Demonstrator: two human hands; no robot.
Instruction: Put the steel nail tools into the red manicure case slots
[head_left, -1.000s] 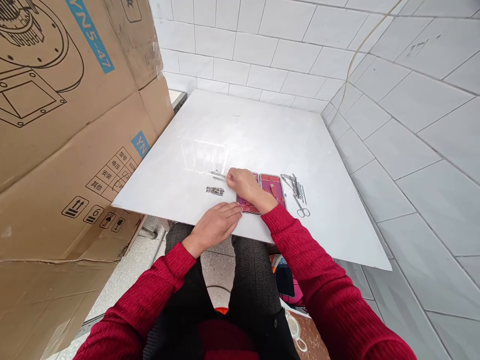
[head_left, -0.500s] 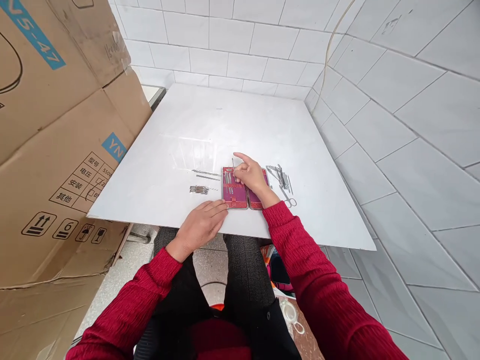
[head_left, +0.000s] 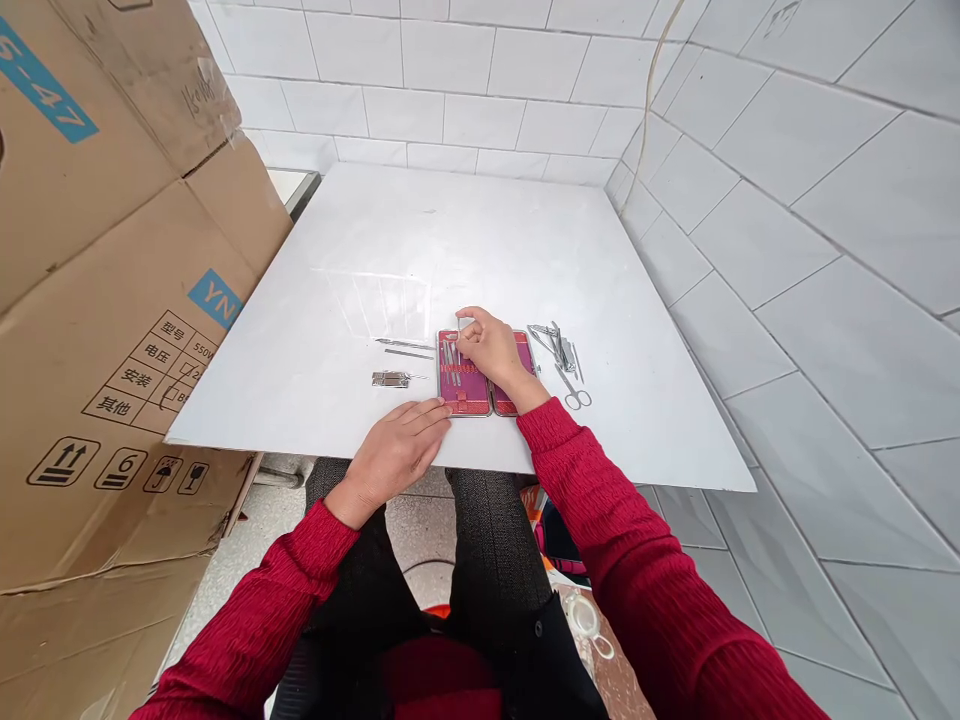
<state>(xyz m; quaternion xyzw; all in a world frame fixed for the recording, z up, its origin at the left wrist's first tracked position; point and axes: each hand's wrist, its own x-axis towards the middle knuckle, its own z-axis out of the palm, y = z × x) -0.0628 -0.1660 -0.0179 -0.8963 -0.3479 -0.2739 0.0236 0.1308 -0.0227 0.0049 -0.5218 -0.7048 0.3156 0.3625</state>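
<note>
An opened manicure case [head_left: 474, 395], red and purple inside, lies near the front edge of the white table. Several slim metal tools [head_left: 451, 365] sit in the loops of its left half. My right hand [head_left: 491, 350] is over the case, thumb and fingers pinching a thin metal manicure tool [head_left: 459, 328] that stands nearly upright; its lower end is hidden. With fingers stretched out flat, my left hand [head_left: 401, 445] rests at the table edge, fingertips at the case's near left corner.
Left of the case lie nail clippers [head_left: 391, 379] and thin metal tools [head_left: 409, 352]. On its right are scissors [head_left: 576, 397] and a cluster of metal nippers and clippers [head_left: 559, 347]. A large cardboard box [head_left: 135, 280] stands left of the table [head_left: 450, 230]; tiled walls border the back and right.
My right index finger has curled in toward the thin tool, which it held raised before. The view has shifted slightly; my left hand stays at the case corner.
</note>
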